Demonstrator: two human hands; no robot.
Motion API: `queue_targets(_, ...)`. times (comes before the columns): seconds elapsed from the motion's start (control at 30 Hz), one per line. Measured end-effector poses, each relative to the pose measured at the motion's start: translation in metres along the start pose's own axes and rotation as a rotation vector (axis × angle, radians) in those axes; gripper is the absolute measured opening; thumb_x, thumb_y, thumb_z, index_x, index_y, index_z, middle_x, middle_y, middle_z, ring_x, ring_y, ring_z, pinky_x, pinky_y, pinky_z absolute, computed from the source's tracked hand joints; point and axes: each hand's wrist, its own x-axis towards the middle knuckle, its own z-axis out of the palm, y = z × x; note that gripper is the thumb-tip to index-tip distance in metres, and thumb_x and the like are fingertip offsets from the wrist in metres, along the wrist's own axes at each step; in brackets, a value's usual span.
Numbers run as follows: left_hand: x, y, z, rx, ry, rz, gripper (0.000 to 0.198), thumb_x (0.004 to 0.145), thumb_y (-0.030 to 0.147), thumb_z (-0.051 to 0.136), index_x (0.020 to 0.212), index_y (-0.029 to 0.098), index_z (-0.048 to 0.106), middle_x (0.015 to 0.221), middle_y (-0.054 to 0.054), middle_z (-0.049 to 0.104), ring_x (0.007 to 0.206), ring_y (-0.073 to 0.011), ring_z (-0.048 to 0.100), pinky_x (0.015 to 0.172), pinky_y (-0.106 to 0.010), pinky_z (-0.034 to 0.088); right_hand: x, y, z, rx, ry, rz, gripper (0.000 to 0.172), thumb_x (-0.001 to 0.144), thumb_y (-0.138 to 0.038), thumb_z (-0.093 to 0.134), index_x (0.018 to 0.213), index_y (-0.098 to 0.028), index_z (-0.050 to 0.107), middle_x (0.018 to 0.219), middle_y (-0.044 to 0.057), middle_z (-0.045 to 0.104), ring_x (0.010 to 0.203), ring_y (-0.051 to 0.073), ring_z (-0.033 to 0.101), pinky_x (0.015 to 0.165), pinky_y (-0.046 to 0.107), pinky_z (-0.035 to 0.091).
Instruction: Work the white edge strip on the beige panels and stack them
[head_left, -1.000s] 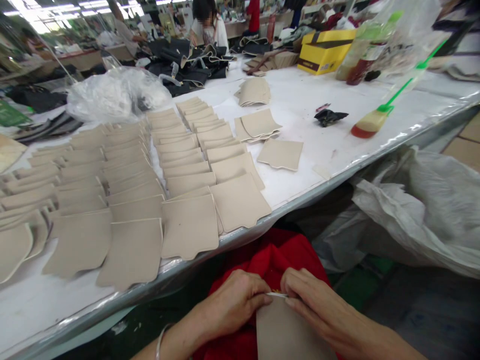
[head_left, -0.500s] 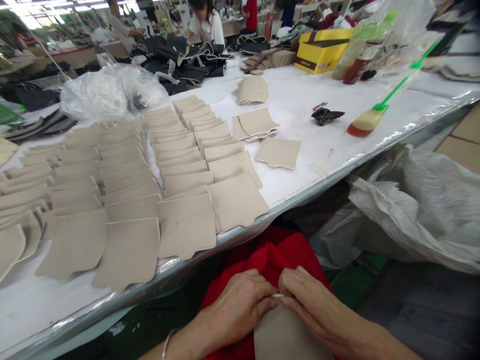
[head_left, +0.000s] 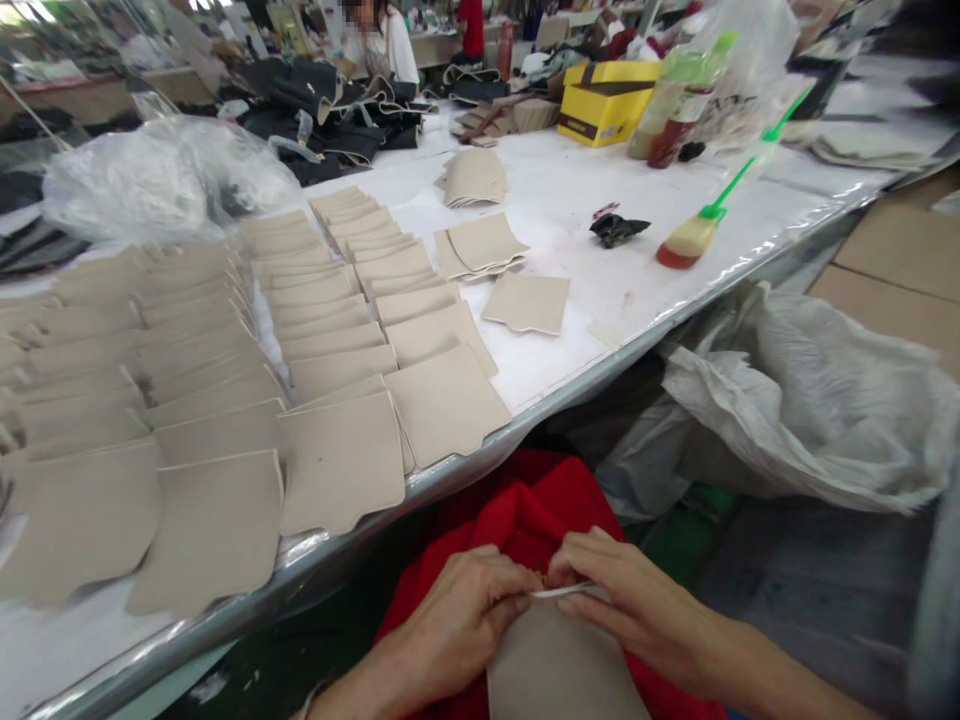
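Observation:
A beige leather-like panel [head_left: 562, 665] lies over my lap on red cloth [head_left: 517, 505], its white edge facing away from me. My left hand [head_left: 469, 610] pinches the left part of that edge between thumb and fingers. At the right part, my right hand [head_left: 611, 590] holds the same edge, its thumb below and its fingers curled above. The panel's lower end runs out of the picture. On the table, rows of similar beige panels [head_left: 341, 460] overlap one another, and a single panel [head_left: 527, 303] rests apart from them.
The table's edge [head_left: 480, 455] runs diagonally before me. On it stand a glue bottle [head_left: 688, 240] with a green spout, a yellow box [head_left: 607, 100] and a plastic bag [head_left: 172, 175]. A white sack [head_left: 810, 410] sits to the right. A person [head_left: 390, 45] is at the back.
The view has swung right, so the table's contents appear shifted left. My right hand's fingers have moved along the panel's edge, and more of the white edge shows between my hands.

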Motion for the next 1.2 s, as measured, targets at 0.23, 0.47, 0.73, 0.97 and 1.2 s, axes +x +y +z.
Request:
queue_targets(0.23,0.002,0.0,0.0,-0.003,-0.003,-0.01,0.019,0.096,0.017,0.056,0.098,0.024,0.074,0.089,0.001,0.071,0.086,-0.0149,0.059,0.077,-0.024,0.039,0.0,0.008,-0.004,-0.039,0.0,-0.043,0.02,0.1,-0.032,0.057,0.084,-0.021,0.06,0.084,-0.001,0.061,0.081,0.017,0.055,0.077,0.031,0.038)
queue_targets(0.47,0.015,0.005,0.005,0.055,0.03,0.033,0.024,0.096,0.027,0.059,0.076,0.018,0.068,0.076,0.001,0.065,0.073,-0.0129,0.055,0.067,-0.024,0.035,0.005,0.007,-0.003,-0.064,0.029,-0.052,0.017,0.098,-0.026,0.06,0.083,-0.02,0.057,0.083,-0.002,0.06,0.08,0.016,0.056,0.082,0.031,0.037)
queue_targets(0.73,0.016,-0.005,0.006,-0.071,0.03,0.016,0.02,0.094,0.023,0.062,0.078,0.018,0.072,0.075,0.001,0.067,0.074,-0.0131,0.057,0.069,-0.023,0.035,-0.014,0.015,-0.022,-0.069,0.009,-0.042,0.029,0.103,-0.039,0.052,0.083,-0.02,0.062,0.079,-0.001,0.062,0.077,0.017,0.057,0.077,0.031,0.038)
queue_targets(0.97,0.02,-0.009,0.006,-0.089,0.026,-0.001,0.021,0.093,0.022,0.062,0.075,0.017,0.071,0.073,0.002,0.066,0.071,-0.012,0.058,0.065,-0.021,0.034,-0.008,0.021,-0.02,-0.059,0.013,-0.076,0.045,0.104,-0.051,0.041,0.076,-0.02,0.058,0.074,-0.001,0.059,0.073,0.017,0.055,0.077,0.032,0.037)
queue_targets(1.2,0.021,-0.004,0.008,-0.079,0.028,-0.047,0.023,0.093,0.026,0.059,0.077,0.018,0.073,0.073,0.002,0.067,0.068,-0.0124,0.057,0.063,-0.022,0.033,0.002,0.013,-0.01,-0.015,-0.078,-0.011,0.02,0.104,-0.036,0.049,0.098,-0.022,0.061,0.095,0.001,0.064,0.091,0.019,0.058,0.081,0.029,0.038)
